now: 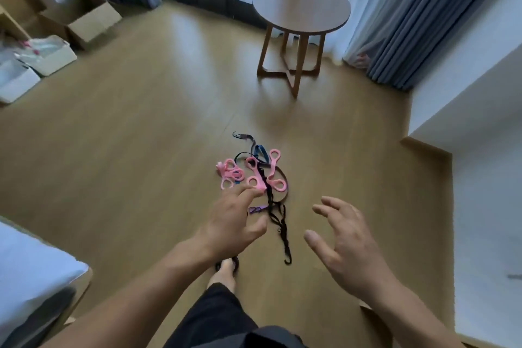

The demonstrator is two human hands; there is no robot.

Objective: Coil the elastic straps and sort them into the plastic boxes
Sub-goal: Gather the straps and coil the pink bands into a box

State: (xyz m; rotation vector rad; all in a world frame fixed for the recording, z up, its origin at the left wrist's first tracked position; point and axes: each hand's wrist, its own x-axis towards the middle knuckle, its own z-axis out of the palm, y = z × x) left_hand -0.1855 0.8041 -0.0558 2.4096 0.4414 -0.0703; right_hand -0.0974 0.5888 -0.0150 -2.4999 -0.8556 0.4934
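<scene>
Right now the tangle of straps (271, 175) lies on the floor (141, 150) just beyond my fingertips, a little nearer my left side. The black braided strap (282, 236) runs near to far, its hooked end toward me, passing between my two hands. My left hand (234, 223) is the closer one, fingers spread and gripping nothing, fingertips at the near pink strap (257, 175); I cannot tell whether they touch it. My right hand (344, 240) hovers open to the right, apart from the pile. The plastic boxes (48, 59) sit well away, far left.
</scene>
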